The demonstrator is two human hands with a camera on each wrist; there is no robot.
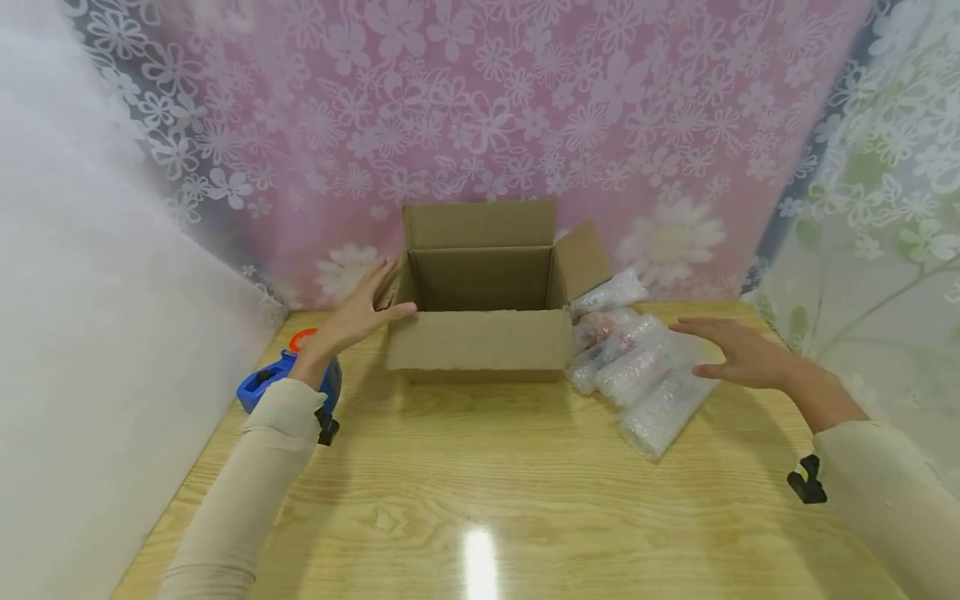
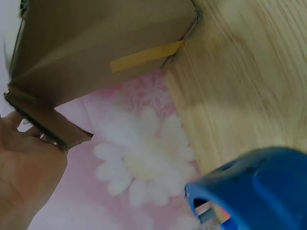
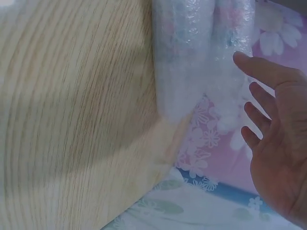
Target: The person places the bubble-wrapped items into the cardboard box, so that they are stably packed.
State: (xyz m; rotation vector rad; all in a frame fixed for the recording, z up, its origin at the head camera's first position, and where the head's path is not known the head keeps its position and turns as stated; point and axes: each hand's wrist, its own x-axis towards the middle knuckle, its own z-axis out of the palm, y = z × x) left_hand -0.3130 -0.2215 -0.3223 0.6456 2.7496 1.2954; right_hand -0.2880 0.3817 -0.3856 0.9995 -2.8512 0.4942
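An upright cardboard box (image 1: 480, 342) stands at the back of the table with its top flaps spread. My left hand (image 1: 358, 310) is at the box's left side, fingers extended along the left flap (image 2: 53, 123) and thumb reaching toward the front corner. In the left wrist view the flap partly hides those fingers. Right of the box lie several bubble-wrapped bundles (image 1: 637, 367), some showing pink through the wrap. My right hand (image 1: 750, 354), fingers spread and holding nothing, hovers near the right end of the outermost bubble-wrapped roll (image 1: 663, 414).
A blue tape dispenser (image 2: 259, 187) with an orange-red part (image 1: 302, 339) sits left of the box, under my left wrist. Flowered cloth (image 1: 487, 108) hangs right behind the box. The wooden tabletop (image 1: 465, 467) extends in front, and white cloth (image 1: 90, 275) borders the left.
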